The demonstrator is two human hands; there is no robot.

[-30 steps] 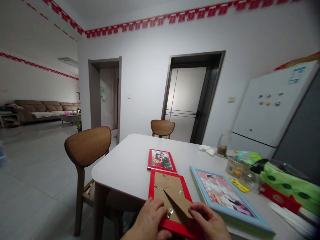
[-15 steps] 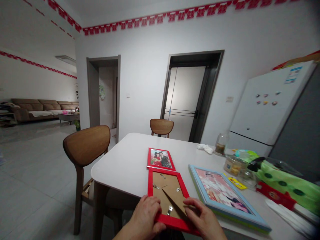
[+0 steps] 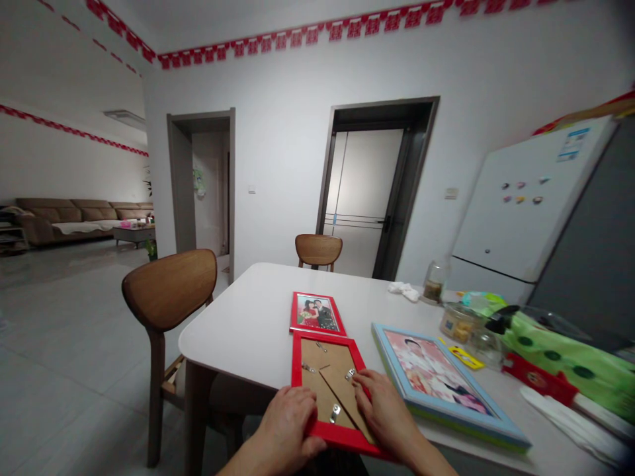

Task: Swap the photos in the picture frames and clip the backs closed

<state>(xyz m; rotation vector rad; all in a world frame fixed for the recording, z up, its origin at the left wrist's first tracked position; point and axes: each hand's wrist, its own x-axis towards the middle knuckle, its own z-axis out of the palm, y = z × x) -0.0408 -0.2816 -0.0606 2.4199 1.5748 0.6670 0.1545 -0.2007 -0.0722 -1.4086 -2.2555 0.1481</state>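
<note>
A red picture frame (image 3: pixel 335 435) lies back side up at the table's near edge, its brown backing board (image 3: pixel 317 390) showing metal clips and a slanted stand flap. My left hand (image 3: pixel 290 423) grips its lower left corner, thumb over the bottom rail. On the right side, my right hand (image 3: pixel 381 406) has its curled fingers on the rail by a metal clip (image 3: pixel 350 375). Just beyond lies a second red frame (image 3: pixel 317 313) with a photo of two people. To the right rests a larger light blue frame (image 3: pixel 446 380) with a photo, stacked on something green-edged.
White table (image 3: pixel 248 317) with a rounded left corner. Wooden chairs stand at the left (image 3: pixel 171 287) and far side (image 3: pixel 318 250). Along the right are a glass jar (image 3: pixel 434 283), a food container (image 3: pixel 459 322), a green bag (image 3: pixel 560 354), a red packet (image 3: pixel 538 380) and white tissue (image 3: pixel 404 291).
My right hand has moved up along the frame's right side, from the stand flap to beside the right clip. The flap sits lower against the backing. My left hand keeps its hold.
</note>
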